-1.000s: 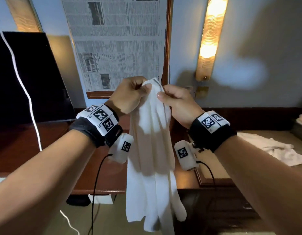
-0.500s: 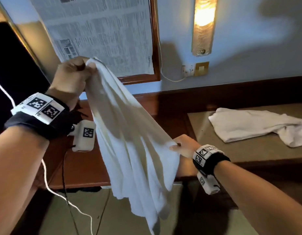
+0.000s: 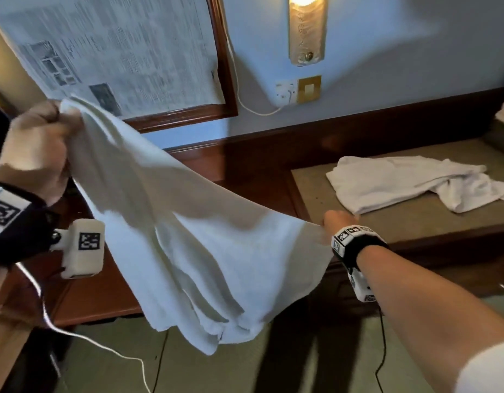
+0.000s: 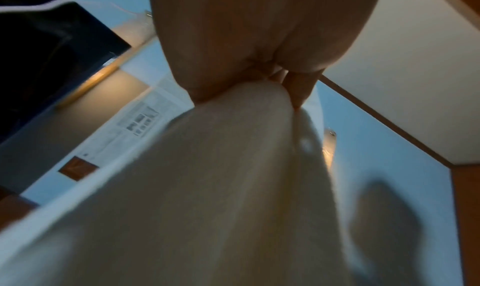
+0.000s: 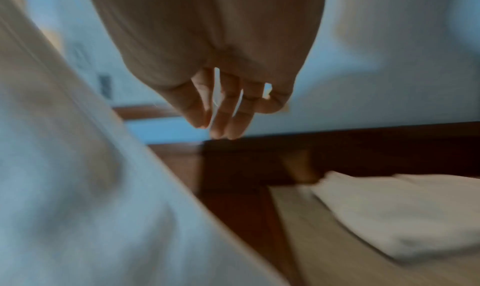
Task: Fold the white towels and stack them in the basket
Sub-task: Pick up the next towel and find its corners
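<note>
since a second ago i'd drawn my hands apart: left hand [image 3: 32,148] pinched the towel [image 3: 188,236] corner high, right hand [image 3: 337,219] gripped its edge low. level both corners before folding.

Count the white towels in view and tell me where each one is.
2 clear: a towel stretched in the air between the left hand and right hand, a crumpled towel on the beige surface. White cloth at the right edge may be more.
</note>
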Motion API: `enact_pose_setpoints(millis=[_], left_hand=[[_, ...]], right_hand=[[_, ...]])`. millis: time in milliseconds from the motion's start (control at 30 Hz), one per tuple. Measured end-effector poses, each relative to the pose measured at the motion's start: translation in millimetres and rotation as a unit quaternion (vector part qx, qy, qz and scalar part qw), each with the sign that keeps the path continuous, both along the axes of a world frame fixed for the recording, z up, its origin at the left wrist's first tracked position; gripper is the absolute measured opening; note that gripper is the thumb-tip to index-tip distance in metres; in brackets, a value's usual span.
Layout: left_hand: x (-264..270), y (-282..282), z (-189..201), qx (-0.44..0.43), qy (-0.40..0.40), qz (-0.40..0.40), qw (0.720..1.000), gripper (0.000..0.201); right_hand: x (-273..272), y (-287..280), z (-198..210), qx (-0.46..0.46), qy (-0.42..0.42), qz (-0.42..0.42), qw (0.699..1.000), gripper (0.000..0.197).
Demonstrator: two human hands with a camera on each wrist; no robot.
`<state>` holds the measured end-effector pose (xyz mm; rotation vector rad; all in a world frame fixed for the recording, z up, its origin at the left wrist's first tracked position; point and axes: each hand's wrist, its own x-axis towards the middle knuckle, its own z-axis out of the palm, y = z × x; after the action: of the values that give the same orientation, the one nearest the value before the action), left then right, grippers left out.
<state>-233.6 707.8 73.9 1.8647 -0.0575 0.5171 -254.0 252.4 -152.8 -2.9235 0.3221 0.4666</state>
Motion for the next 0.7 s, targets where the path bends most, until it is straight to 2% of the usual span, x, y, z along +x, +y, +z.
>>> enact_pose_setpoints(millis=[33,67,100,167,233,300,433,567,633,700], left_hand=[[-23,-33,10,0.006,-0.015,-0.047,0.999,0.022],[-39,-55,10,0.022,-0.006,-0.053,0.998,0.025],[-39,-63,7,0.045,-0.021,-0.094,0.994,0.026],[-46,-72,7,0.093,-0.019,-0.108,0.99,0.023],[-42,-77,4,0.128,-0.004,-0.111,0.986,0.023],[-47,-83,-1,0.15,-0.008,-0.153,0.977,0.022],[-55,-82,-2,0.165,-0.005,-0.181,0.97,0.017],[-56,-68,5,0.171,-0.018,-0.176,0.969,0.017],[-57,-65,7,0.173,-0.024,-0.17,0.97,0.027],[-59,-62,5,0.189,-0.023,-0.177,0.966,0.024]], right_hand=[[4,15,10,0.009,-0.035,0.026,0.999,0.014],[6,32,23,0.039,-0.088,0.05,0.994,0.018],[6,53,38,0.097,-0.148,0.072,0.982,0.019],[-2,99,72,0.263,-0.267,0.13,0.918,0.013],[-18,144,110,0.383,-0.319,0.192,0.846,0.012],[-32,178,137,0.451,-0.322,0.234,0.799,0.017],[-34,212,166,0.472,-0.346,0.204,0.785,0.035],[-37,222,183,0.619,-0.284,0.14,0.719,0.02],[-49,229,178,0.657,-0.25,0.13,0.699,0.015],[-61,232,166,0.683,-0.238,0.1,0.683,0.016]])
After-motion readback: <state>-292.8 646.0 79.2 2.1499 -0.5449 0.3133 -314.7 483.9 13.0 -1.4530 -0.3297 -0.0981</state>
